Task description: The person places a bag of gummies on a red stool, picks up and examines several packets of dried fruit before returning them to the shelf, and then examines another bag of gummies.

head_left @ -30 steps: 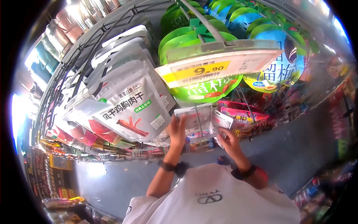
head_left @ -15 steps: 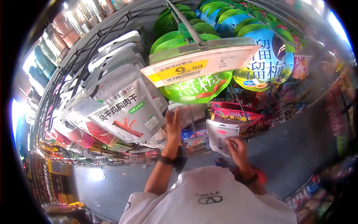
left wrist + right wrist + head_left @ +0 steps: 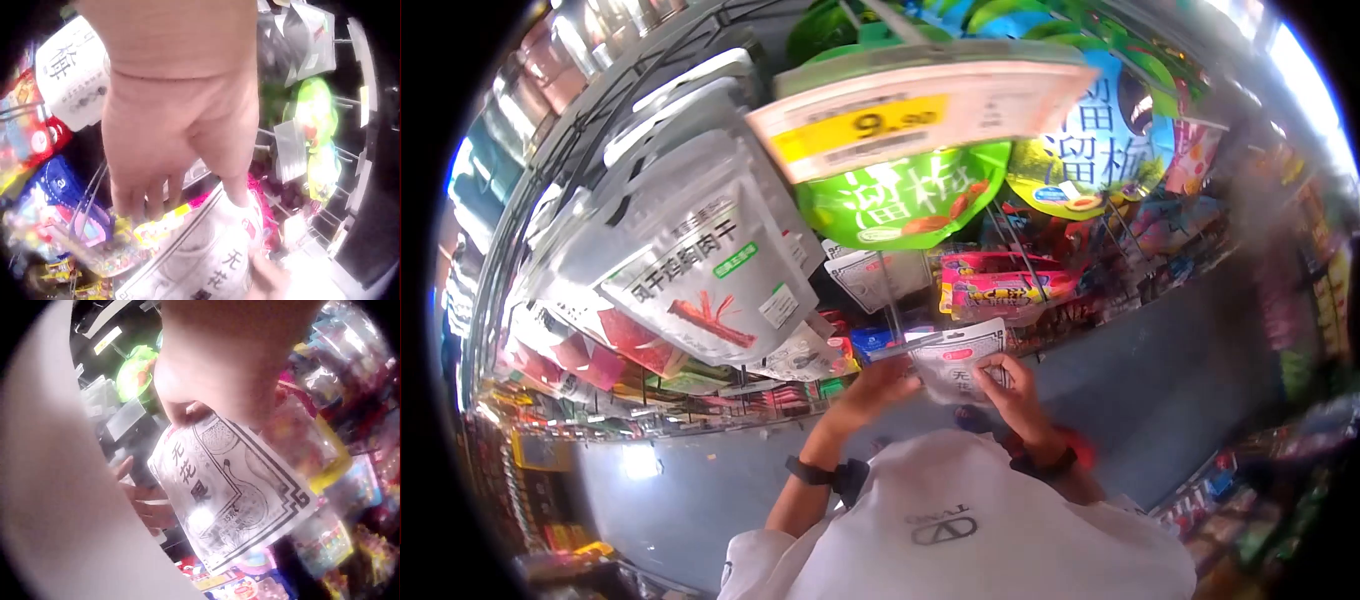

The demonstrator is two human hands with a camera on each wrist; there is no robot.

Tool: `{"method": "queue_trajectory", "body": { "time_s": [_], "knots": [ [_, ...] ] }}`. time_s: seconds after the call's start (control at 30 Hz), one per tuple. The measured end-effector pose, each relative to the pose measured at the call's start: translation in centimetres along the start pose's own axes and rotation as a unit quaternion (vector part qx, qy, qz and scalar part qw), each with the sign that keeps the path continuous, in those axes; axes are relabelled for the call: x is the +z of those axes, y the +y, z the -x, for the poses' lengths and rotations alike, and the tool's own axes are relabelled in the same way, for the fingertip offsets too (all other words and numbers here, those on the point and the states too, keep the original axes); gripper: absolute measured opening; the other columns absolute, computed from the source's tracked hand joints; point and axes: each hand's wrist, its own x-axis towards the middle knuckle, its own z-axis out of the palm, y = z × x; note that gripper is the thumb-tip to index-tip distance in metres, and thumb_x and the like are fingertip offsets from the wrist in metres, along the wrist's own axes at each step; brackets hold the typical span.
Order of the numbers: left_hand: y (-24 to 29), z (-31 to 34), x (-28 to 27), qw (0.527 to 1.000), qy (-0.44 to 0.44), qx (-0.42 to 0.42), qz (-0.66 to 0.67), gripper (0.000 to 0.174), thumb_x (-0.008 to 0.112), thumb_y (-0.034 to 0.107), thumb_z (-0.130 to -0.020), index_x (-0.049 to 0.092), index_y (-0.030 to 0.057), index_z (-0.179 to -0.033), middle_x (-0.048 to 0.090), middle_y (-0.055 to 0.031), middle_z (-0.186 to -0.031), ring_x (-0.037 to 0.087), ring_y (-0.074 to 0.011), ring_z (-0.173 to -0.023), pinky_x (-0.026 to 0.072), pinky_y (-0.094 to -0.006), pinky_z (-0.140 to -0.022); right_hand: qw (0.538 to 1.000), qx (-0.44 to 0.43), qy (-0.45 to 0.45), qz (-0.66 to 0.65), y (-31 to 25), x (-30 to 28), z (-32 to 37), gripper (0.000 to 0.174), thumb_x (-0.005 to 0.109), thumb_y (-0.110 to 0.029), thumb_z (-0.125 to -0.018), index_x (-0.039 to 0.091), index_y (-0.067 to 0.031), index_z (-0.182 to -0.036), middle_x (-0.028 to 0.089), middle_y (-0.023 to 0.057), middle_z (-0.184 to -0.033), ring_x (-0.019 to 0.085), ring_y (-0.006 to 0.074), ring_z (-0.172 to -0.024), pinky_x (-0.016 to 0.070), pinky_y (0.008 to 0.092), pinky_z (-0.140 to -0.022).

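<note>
A white packet of dried figs with a black patterned border hangs in front of my chest in the head view. My right hand pinches it by its right side, thumb over the printed face. Up close in the right wrist view, the packet tilts below my right hand. My left hand reaches to the packet's left edge with its fingers extended. Seen from the left wrist, that hand overlaps the packet's top edge, and right-hand fingertips show on the front.
Silver dried-chicken pouches hang at the left. Green plum bags and blue plum bags hang ahead, behind a price tag that juts toward me. Pink packets hang lower on metal hooks. Grey floor lies below.
My right hand has brought the fig packet out from the rack and left, toward my body. The left hand has left the hanging packets and come down beside it. The head view has shifted.
</note>
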Motion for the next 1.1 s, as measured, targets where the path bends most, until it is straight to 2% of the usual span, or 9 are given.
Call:
{"method": "queue_trajectory", "body": {
  "time_s": [0.03,0.13,0.3,0.47,0.57,0.67,0.77,0.87,1.1],
  "knots": [
    [-3.7,-0.7,-1.7,0.997,-0.045,-0.012,-0.056,0.064,0.073,0.030,-0.090,0.045,-0.0020,-0.137,0.061,-0.0080,-0.122,0.055,-0.0157,-0.111,0.0451,-0.0318,-0.096,0.999,0.005,-0.011,-0.035,0.4,0.4,-0.2,0.010,0.067,-0.004,-0.088,0.064,0.0004,-0.096,0.063,0.0026,-0.094,0.058,0.0100,-0.093,0.0458,0.0254,-0.082],
    [-3.3,-0.1,-1.4,0.990,-0.094,-0.066,-0.077,0.067,0.076,0.028,-0.088,0.044,-0.0023,-0.138,0.059,-0.0078,-0.125,0.053,-0.0133,-0.109,0.0465,-0.0304,-0.093,0.988,0.026,-0.027,-0.153,1.3,1.8,-1.1,0.018,0.067,-0.001,-0.087,0.059,-0.0016,-0.103,0.062,0.0025,-0.101,0.056,0.0098,-0.098,0.0444,0.0259,-0.086],
    [-0.2,2.7,0.6,0.994,0.022,-0.083,-0.061,0.034,0.079,0.019,-0.084,0.069,-0.0046,-0.106,0.069,-0.0012,-0.094,0.057,-0.0089,-0.081,0.0502,-0.0285,-0.073,0.972,0.009,-0.045,-0.232,-1.4,3.8,-1.6,0.046,0.064,0.005,-0.086,0.047,-0.0026,-0.128,0.056,0.0061,-0.119,0.053,0.0132,-0.113,0.0402,0.0289,-0.098],
    [-1.6,3.6,0.4,0.993,0.111,-0.013,-0.025,0.031,0.077,0.017,-0.086,0.068,-0.0035,-0.107,0.069,-0.0011,-0.096,0.056,-0.0080,-0.084,0.0502,-0.0284,-0.076,0.954,0.002,-0.024,-0.299,-2.5,5.9,-1.2,0.066,0.066,0.002,-0.087,0.033,-0.0016,-0.143,0.048,0.0115,-0.137,0.048,0.0145,-0.123,0.0389,0.0319,-0.103],
    [-3.1,3.8,-0.2,0.989,0.138,-0.051,0.011,0.033,0.075,0.017,-0.088,0.066,-0.0030,-0.112,0.068,-0.0007,-0.100,0.056,-0.0084,-0.089,0.0497,-0.0285,-0.081,0.974,0.049,-0.116,-0.189,-0.1,4.9,-0.8,0.060,0.071,-0.005,-0.086,0.041,0.0004,-0.138,0.055,0.0115,-0.132,0.054,0.0130,-0.116,0.0453,0.0304,-0.096],
    [-2.9,4.1,-0.3,0.988,0.136,-0.070,0.035,0.040,0.078,0.018,-0.085,0.064,-0.0030,-0.116,0.067,-0.0015,-0.103,0.057,-0.0092,-0.089,0.0493,-0.0280,-0.083,0.955,0.155,-0.225,-0.116,1.1,4.1,-0.6,0.047,0.076,-0.012,-0.085,0.054,0.0021,-0.125,0.065,0.0080,-0.114,0.061,0.0104,-0.098,0.0507,0.0272,-0.083],
    [-4.3,4.1,-0.7,0.995,0.088,-0.048,-0.013,0.050,0.083,0.019,-0.080,0.061,-0.0030,-0.120,0.067,-0.0030,-0.106,0.058,-0.0096,-0.090,0.0496,-0.0276,-0.083,0.972,0.128,-0.172,-0.100,0.8,4.1,0.0,0.033,0.077,-0.015,-0.085,0.063,0.0024,-0.109,0.070,0.0040,-0.095,0.062,0.0084,-0.083,0.0514,0.0251,-0.073],
    [-4.6,4.0,-0.5,0.996,0.081,-0.046,-0.002,0.056,0.086,0.017,-0.076,0.060,-0.0026,-0.121,0.067,-0.0036,-0.108,0.059,-0.0097,-0.091,0.0503,-0.0272,-0.083,0.977,0.108,-0.161,-0.084,1.3,4.2,0.1,0.030,0.077,-0.016,-0.085,0.064,0.0027,-0.105,0.070,0.0045,-0.092,0.061,0.0076,-0.081,0.0508,0.0249,-0.072],
    [-4.3,3.9,-0.4,0.996,0.054,-0.072,-0.002,0.052,0.085,0.011,-0.075,0.061,-0.0019,-0.120,0.067,-0.0036,-0.108,0.060,-0.0097,-0.092,0.0517,-0.0280,-0.083,0.981,0.110,-0.154,-0.052,0.7,4.5,0.7,0.033,0.077,-0.011,-0.084,0.062,0.0027,-0.110,0.068,0.0049,-0.100,0.061,0.0085,-0.089,0.0509,0.0265,-0.079]
  ]
}}
